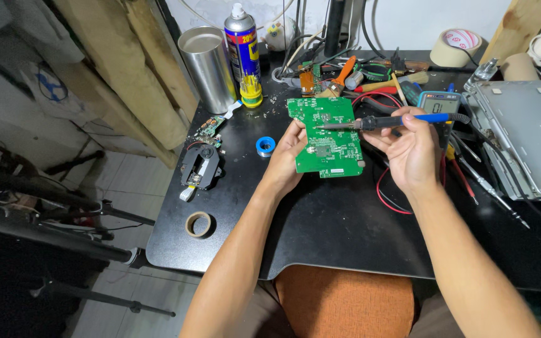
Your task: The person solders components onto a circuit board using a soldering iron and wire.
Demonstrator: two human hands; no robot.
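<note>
Your black desk carries a grey metal chassis at its right edge, a steel can and spray can near the back left corner, a disc drive mechanism by the left edge, and a tape roll near the front left corner. The green circuit board sits mid-desk toward the back, tilted up, your left hand pinching its left edge with fingers curled; it looks light, stiff and fragile, best held by bare edges. Your right hand is closed around the blue-handled soldering iron, tip touching the board's upper middle, a solder spool just left.
</note>
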